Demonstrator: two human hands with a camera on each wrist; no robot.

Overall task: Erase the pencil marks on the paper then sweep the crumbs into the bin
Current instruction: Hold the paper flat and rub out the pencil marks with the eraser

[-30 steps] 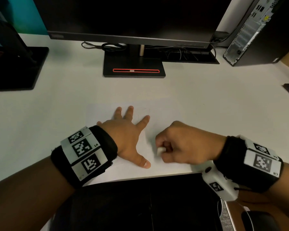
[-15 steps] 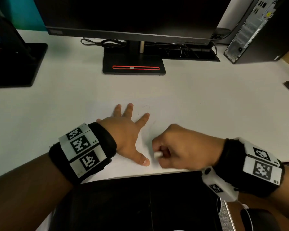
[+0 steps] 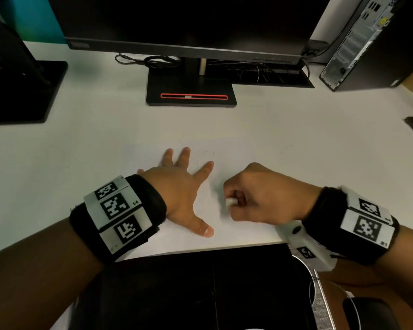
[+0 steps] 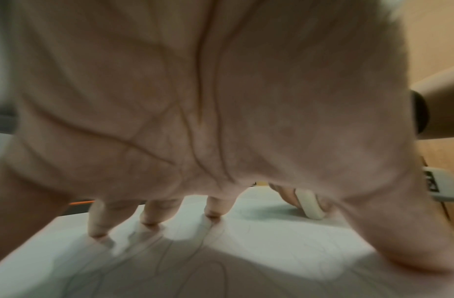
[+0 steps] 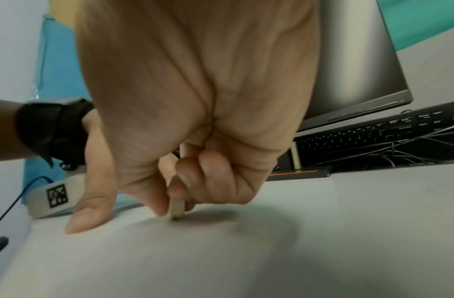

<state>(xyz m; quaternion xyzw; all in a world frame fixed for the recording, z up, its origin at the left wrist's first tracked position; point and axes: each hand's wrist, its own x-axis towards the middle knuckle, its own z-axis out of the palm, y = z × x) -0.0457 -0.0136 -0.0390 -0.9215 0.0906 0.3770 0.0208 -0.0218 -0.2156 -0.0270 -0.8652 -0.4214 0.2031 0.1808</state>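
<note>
Nearest to us, our left hand (image 3: 179, 194) lies flat on the paper (image 3: 236, 225) with the fingers spread and straight, the thumb pointing toward the desk edge. In the left wrist view the fingertips (image 4: 213, 211) press on the sheet, and thin pencil marks (image 4: 169, 258) run across the paper under the palm.

Just beside it, our right hand (image 3: 262, 194) is curled into a fist and pinches a small white eraser (image 3: 230, 201) between thumb and fingers. In the right wrist view the eraser (image 5: 176, 207) stands almost upright and its lower end touches the paper (image 5: 220, 252). The two hands are near each other but apart.

A faint pencil line (image 3: 206, 154) shows just beyond the left fingers. The paper lies on the white desk (image 3: 81, 139), close to the near edge.

Farther away stands the monitor base (image 3: 191, 91), with cables (image 3: 153, 60) behind it, and a computer case (image 3: 367, 44) at the far right.
</note>
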